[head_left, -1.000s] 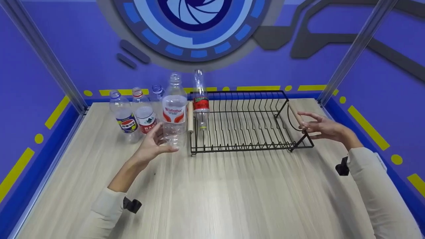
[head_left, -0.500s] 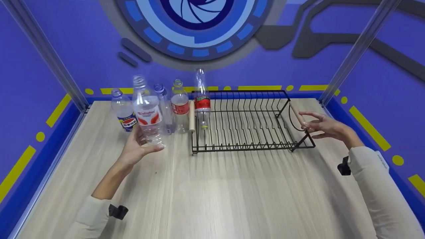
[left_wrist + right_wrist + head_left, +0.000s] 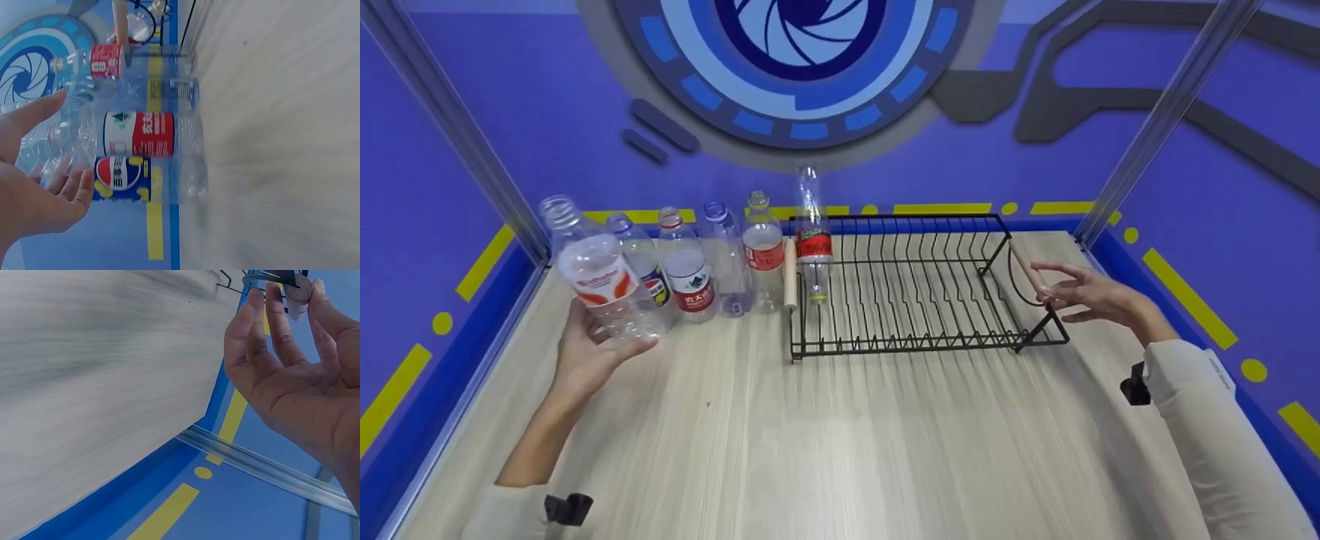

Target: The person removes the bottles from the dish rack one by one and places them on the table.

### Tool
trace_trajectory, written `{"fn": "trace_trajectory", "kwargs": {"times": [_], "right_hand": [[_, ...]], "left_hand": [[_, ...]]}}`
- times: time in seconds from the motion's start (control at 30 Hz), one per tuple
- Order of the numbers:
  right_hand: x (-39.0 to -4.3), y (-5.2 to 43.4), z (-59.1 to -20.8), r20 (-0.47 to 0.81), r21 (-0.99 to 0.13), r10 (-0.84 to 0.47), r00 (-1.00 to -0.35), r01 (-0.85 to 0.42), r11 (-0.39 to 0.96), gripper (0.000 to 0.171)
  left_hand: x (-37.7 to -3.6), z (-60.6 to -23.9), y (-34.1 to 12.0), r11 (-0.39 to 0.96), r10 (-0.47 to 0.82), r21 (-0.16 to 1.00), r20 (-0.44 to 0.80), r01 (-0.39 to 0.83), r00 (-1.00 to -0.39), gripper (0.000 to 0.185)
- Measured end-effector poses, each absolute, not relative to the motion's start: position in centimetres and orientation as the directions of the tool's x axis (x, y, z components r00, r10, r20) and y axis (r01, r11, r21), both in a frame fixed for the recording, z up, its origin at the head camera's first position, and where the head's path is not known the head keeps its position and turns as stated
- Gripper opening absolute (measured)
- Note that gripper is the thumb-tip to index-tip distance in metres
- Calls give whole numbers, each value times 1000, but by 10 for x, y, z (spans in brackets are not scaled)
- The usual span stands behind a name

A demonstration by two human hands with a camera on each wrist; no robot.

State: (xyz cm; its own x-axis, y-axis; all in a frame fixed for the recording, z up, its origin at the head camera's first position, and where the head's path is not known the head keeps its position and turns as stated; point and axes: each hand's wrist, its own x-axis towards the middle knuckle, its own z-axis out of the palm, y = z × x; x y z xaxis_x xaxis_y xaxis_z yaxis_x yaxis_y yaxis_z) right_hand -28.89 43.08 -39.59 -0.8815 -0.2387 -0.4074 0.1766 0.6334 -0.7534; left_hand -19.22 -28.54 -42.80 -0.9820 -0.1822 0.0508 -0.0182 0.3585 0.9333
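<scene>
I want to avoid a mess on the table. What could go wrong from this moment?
The left hand grips the clear bottle only near its base, tilted, so it may slip. It hangs close to the Pepsi bottle at the end of the standing row; a bump could topple several. The upside-down bottle in the dish rack looks easy to tip.

Clear glossy plastic bottles with paper-like labels stand far left on the matt pale wood-grain table; the rack is black wire with wooden handles.
</scene>
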Motion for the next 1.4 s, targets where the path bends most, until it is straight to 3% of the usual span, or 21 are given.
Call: {"fn": "trace_trajectory", "kwargs": {"times": [0.43,0.9,1.1,1.4], "right_hand": [[-290,432,-397,-426,-743,-231,-874,193,640,73],[-292,430,-394,-433,-733,-236,-870,187,654,75],[-292,432,-394,-440,-732,-244,-864,188,654,74],[-292,432,-397,-445,-751,-263,-856,196,631,74]], "left_hand": [[-201,-443,-323,419,-321,895,-12,-153,-947,111],[-224,-470,-338,546,-384,808,8,-220,-923,98],[-233,-485,-339,577,-390,768,-40,-278,-920,98],[-243,-500,-349,545,-352,796,-67,-263,-934,103]]}}
